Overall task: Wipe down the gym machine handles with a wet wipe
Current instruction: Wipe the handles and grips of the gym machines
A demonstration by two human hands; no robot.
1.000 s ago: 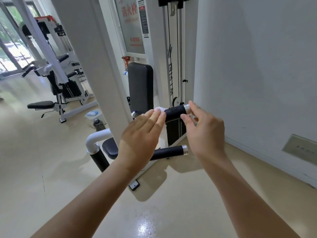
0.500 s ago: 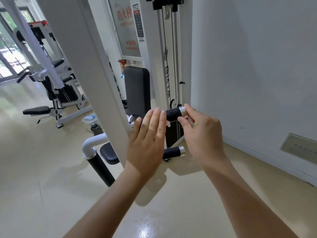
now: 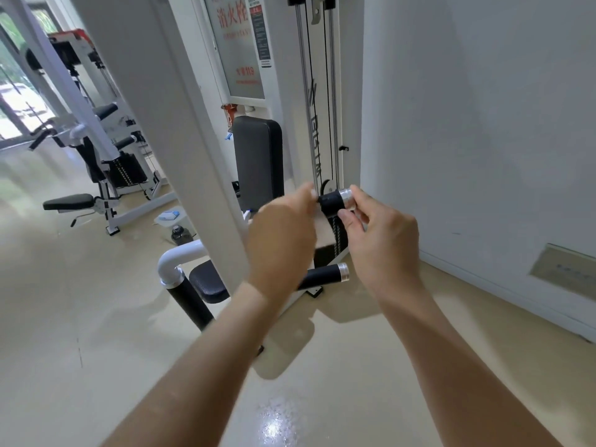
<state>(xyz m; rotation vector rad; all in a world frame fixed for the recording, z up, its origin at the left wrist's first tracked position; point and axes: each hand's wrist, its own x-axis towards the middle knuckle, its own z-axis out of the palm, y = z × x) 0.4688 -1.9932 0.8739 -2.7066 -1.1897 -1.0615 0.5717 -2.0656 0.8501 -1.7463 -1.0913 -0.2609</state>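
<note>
The upper handle (image 3: 330, 201) is a black grip with a silver end cap, sticking out toward the wall. My left hand (image 3: 283, 240), blurred, is curled over the grip from the left. A pale scrap that looks like the wet wipe (image 3: 322, 225) hangs under its fingers. My right hand (image 3: 380, 246) pinches the silver cap between thumb and forefinger. Below them, the lower handle (image 3: 322, 275), also black with a silver cap, is untouched.
The machine's white upright post (image 3: 193, 156) stands just left of my hands, with a black back pad (image 3: 258, 162) and seat (image 3: 206, 282) behind it. A white wall (image 3: 483, 124) is close on the right. A dark bottle (image 3: 178, 235) and another machine (image 3: 96, 175) stand further left.
My left hand has slid right along the upper grip and curled over it, covering most of the black part. My right hand stays at the silver cap.
</note>
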